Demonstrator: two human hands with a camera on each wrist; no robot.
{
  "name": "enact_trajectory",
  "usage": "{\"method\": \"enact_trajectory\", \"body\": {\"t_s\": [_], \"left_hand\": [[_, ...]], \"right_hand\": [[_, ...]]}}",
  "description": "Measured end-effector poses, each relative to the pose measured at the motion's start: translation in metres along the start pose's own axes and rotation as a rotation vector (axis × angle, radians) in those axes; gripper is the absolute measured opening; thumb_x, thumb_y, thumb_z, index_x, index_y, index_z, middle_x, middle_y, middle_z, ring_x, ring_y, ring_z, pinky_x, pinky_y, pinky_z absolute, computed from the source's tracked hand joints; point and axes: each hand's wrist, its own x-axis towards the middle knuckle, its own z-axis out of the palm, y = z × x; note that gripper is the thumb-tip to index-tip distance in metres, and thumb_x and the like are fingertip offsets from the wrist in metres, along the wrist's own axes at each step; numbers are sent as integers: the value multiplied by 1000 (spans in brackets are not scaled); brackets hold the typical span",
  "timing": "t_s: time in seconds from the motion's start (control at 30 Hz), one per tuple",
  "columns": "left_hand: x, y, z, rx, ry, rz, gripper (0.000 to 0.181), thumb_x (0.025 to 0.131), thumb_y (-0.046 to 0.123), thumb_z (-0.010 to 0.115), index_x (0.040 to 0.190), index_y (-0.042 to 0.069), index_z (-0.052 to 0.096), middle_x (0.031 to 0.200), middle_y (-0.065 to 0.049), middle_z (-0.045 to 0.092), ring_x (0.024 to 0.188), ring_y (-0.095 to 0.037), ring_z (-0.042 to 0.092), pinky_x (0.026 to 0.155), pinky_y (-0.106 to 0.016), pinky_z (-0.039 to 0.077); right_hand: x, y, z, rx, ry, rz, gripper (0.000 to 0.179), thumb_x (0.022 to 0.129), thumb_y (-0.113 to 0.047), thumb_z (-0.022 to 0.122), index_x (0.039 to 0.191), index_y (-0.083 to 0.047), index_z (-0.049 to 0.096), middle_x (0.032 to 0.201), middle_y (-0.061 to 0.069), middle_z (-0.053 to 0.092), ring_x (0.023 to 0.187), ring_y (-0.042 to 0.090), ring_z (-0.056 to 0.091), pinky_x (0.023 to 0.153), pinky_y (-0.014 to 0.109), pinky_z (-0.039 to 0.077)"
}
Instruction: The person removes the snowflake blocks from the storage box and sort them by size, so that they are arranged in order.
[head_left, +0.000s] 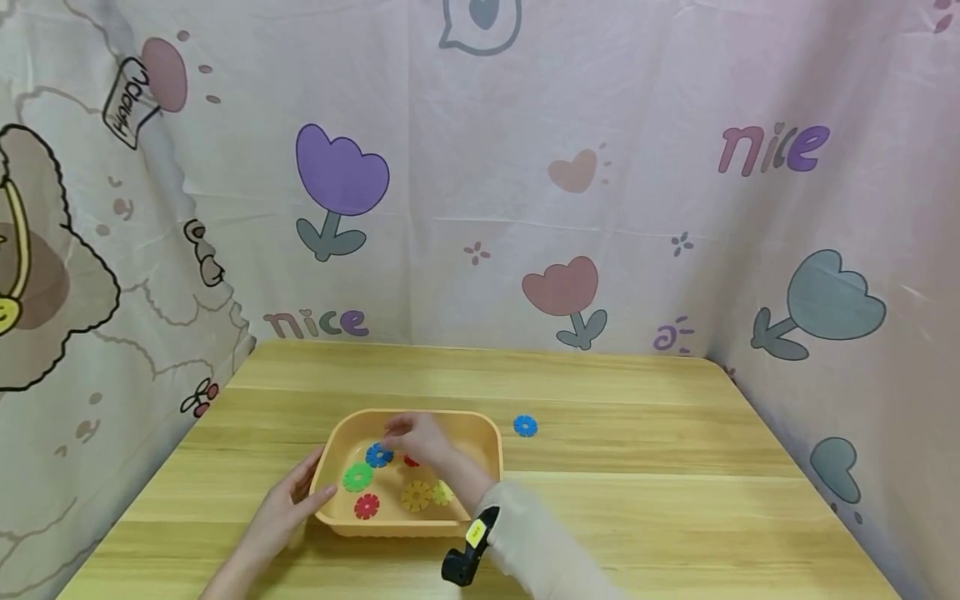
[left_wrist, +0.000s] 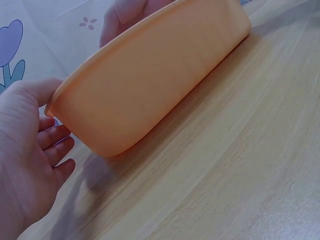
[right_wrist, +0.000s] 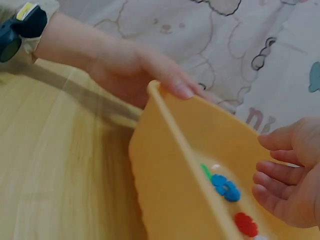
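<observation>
My left hand (head_left: 281, 507) grips basket (head_left: 390, 529) rim, thumb inside, fingers outside. My right hand (head_left: 422, 440) hangs over basket, fingers loosely bent; I see nothing held. Just below its fingertips: blue disc (head_left: 379, 456); partly hidden under hand: red disc (head_left: 411, 461). Toward left hand: green disc (head_left: 357, 477), second red disc (head_left: 367, 506). Near right forearm: yellow disc (head_left: 415, 497), pale yellow disc (head_left: 441, 494). Right of right hand, outside basket: loose blue disc (head_left: 526, 426) on table (head_left: 637, 517). I judge work partway: one disc out, six visible inside.

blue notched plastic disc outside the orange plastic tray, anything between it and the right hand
Yes, the right wall of the orange plastic tray stands between the right hand, over the tray, and the blue notched plastic disc.
</observation>
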Motion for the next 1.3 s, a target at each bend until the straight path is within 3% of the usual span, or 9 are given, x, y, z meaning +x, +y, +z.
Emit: {"method": "enact_trajectory", "body": {"t_s": [0.1,0.23,0.4,0.53,0.8,1.03,1.13,1.3], "left_hand": [[0,1,0,-18,1,6,65,91,13,60,142,-8,25,143,-30,27,119,-9,40,86,-7,36],[0,1,0,-36,-3,11,65,91,12,59,142,-8,25,143,-30,26,107,13,35,86,-7,36],[0,0,-1,-44,-9,-4,66,91,12,59,143,-8,23,143,-31,25,105,15,35,85,-8,37],[1,-2,-2,-54,-11,-26,67,91,13,60,143,-7,23,144,-30,24,103,17,35,85,-8,38],[2,-3,-2,-69,-15,-27,66,91,12,60,143,-7,24,143,-30,26,99,20,36,83,-10,41],[1,-2,-1,-64,-6,-16,66,90,11,60,142,-8,25,143,-31,26,99,20,35,83,-9,41],[1,-1,-1,-54,-3,-25,66,90,12,61,142,-8,25,143,-31,26,98,21,34,83,-8,40],[1,1,-1,-50,-2,-27,66,90,12,61,142,-8,25,143,-31,27,99,21,34,83,-8,39]], "right_hand": [[2,5,7,-17,14,-12,29,80,-1,70,108,5,63,87,4,65,76,10,58,67,22,50],[4,12,13,-79,20,-8,32,81,-3,69,112,3,63,97,8,66,84,15,59,72,24,51],[5,20,17,-195,2,1,36,82,-7,70,116,-2,63,109,9,64,94,21,59,75,26,51],[7,24,19,-293,-21,6,40,81,-11,71,120,-6,62,114,5,63,96,17,57,74,23,49],[6,25,22,-551,-47,-68,43,82,-15,71,123,-9,61,119,1,61,110,13,53,94,24,42],[4,25,23,-807,-3,-104,34,79,-19,74,112,-12,67,103,-2,58,90,9,52,85,21,45],[4,24,23,-832,0,-74,31,79,-21,75,106,-10,68,96,-2,54,83,9,48,81,19,45],[3,22,23,-783,8,-19,27,76,-20,78,97,-8,67,91,-3,49,79,10,44,76,19,44]]}}
